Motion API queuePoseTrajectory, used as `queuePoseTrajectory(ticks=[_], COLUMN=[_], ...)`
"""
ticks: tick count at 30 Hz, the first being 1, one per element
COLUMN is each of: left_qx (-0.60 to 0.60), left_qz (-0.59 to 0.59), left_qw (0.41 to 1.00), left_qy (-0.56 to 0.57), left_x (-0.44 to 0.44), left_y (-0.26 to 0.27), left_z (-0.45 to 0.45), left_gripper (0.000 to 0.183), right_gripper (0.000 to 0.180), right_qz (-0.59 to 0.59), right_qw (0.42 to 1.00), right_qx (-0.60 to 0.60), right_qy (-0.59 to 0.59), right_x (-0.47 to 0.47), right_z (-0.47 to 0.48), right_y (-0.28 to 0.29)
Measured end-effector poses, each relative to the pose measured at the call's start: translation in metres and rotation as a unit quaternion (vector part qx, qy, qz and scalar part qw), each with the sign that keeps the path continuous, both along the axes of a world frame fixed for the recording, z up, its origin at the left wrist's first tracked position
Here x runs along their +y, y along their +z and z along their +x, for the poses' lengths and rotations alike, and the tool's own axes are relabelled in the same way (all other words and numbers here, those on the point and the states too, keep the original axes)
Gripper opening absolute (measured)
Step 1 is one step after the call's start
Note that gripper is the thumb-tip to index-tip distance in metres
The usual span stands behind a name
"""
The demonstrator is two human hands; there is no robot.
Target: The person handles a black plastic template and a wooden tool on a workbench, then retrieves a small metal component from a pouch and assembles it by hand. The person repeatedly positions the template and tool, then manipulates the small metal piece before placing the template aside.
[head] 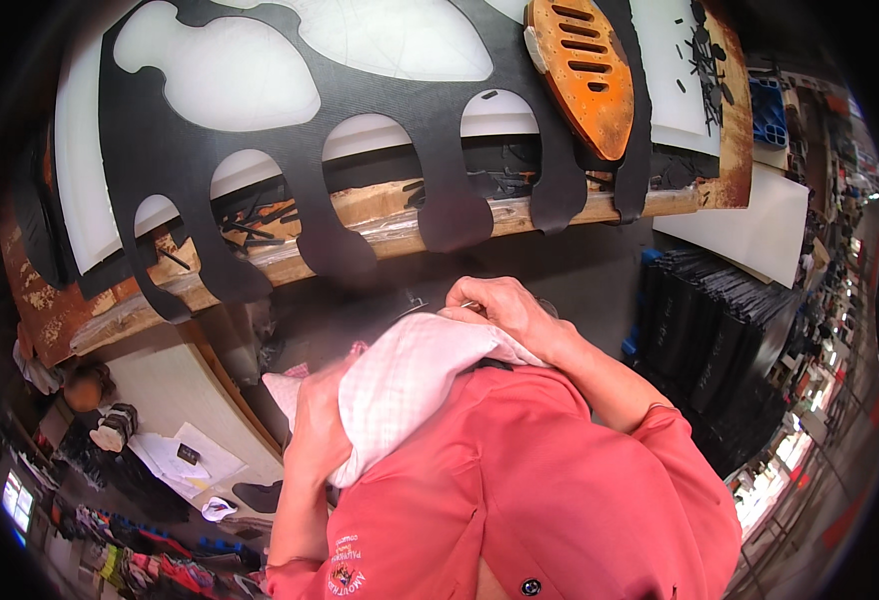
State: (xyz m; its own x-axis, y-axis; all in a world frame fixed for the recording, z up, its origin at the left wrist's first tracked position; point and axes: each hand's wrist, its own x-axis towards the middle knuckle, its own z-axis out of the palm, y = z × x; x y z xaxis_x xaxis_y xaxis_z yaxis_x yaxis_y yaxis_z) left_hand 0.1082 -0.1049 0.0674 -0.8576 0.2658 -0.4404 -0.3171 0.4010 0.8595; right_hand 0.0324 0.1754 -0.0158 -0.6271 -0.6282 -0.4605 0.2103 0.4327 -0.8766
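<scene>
A pale pink checked cloth [402, 382] lies bunched against the front of the person's red shirt. My left hand [319, 420] grips its left side, the fingers partly hidden behind it. My right hand [503, 307] has its fingers curled at the cloth's upper right edge, where a small shiny thing shows by the fingertips, too small to name. Beyond the hands, a black rubber-like sheet [387, 101] with sole-shaped cutouts lies on a white board [683, 97], its scalloped strips hanging over the near edge. An orange slotted cutting die [586, 82] rests on the sheet's right part.
The workbench's wooden front edge [402, 232] runs across, with black offcuts [256, 225] behind it. Stacked black sheets [709, 337] stand at the right below a white panel [747, 217]. Papers [188, 457] lie on a pale surface at the lower left.
</scene>
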Motion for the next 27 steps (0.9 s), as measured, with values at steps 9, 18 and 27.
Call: queuePoseTrajectory(ticks=[9, 18, 27], left_qx=[-0.016, -0.043, -0.251], left_qz=[0.266, -0.121, -0.022], left_qw=[0.963, 0.992, 0.967], left_qy=[-0.035, -0.01, 0.04], left_x=[-0.004, -0.012, -0.017], left_y=[-0.029, -0.029, -0.064], left_z=[-0.018, -0.011, -0.021], left_gripper=[0.049, 0.041, 0.038], right_gripper=[0.022, 0.03, 0.03], right_qz=[-0.23, -0.258, 0.033], right_qw=[0.968, 0.957, 0.994], right_qx=[0.086, 0.087, 0.086], right_qy=[0.052, 0.095, 0.051], right_x=[-0.005, -0.015, -0.023], right_z=[-0.002, 0.008, 0.004], right_y=[0.023, 0.035, 0.006])
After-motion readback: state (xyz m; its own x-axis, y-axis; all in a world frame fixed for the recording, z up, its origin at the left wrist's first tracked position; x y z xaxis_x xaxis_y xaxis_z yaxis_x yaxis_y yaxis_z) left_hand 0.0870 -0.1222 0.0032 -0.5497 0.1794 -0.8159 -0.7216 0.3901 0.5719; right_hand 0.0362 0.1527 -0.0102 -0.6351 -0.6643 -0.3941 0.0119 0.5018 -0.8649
